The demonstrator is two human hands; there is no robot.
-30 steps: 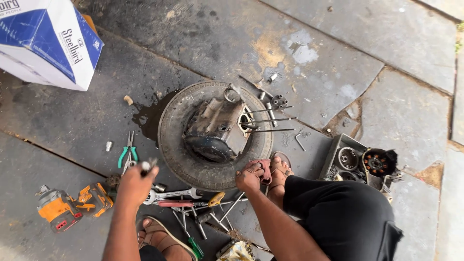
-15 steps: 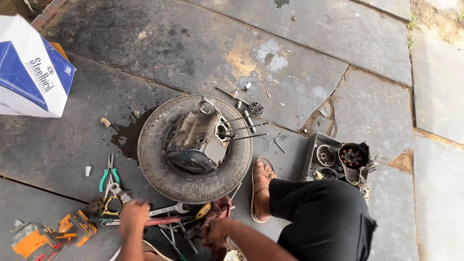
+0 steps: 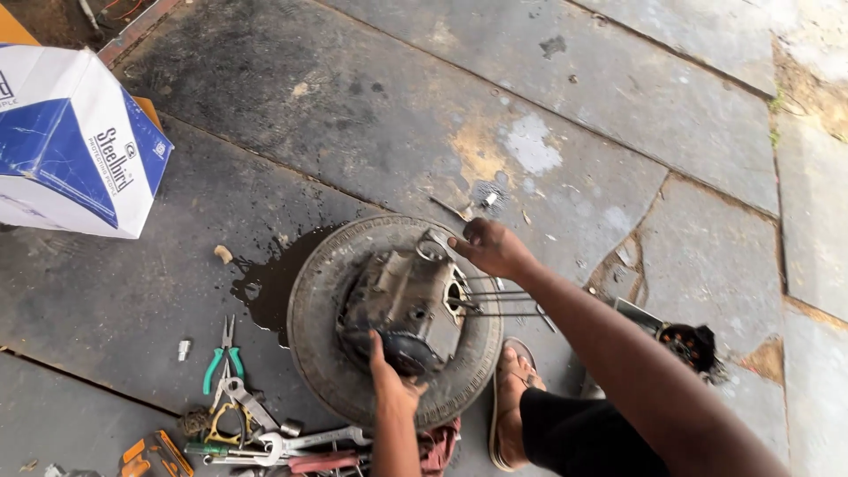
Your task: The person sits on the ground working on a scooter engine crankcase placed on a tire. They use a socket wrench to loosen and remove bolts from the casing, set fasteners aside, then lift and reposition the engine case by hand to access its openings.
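One tyre (image 3: 318,327), one engine block (image 3: 402,305), one blue-and-white box (image 3: 75,146), one green-handled pliers (image 3: 221,358), two hands (image 3: 490,247).

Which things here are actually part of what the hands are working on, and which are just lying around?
In hand: engine block, gripped by left hand and right hand; tyre beneath it.

Lying about: green-handled pliers, spanners, blue-and-white box, oil patch.

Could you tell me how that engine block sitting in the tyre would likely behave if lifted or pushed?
The engine is bulky cast metal, so probably heavy for its size. It looks grimy, with a dark spill beside the tyre, so it may be slippery. Both the left hand and the right hand are on it.
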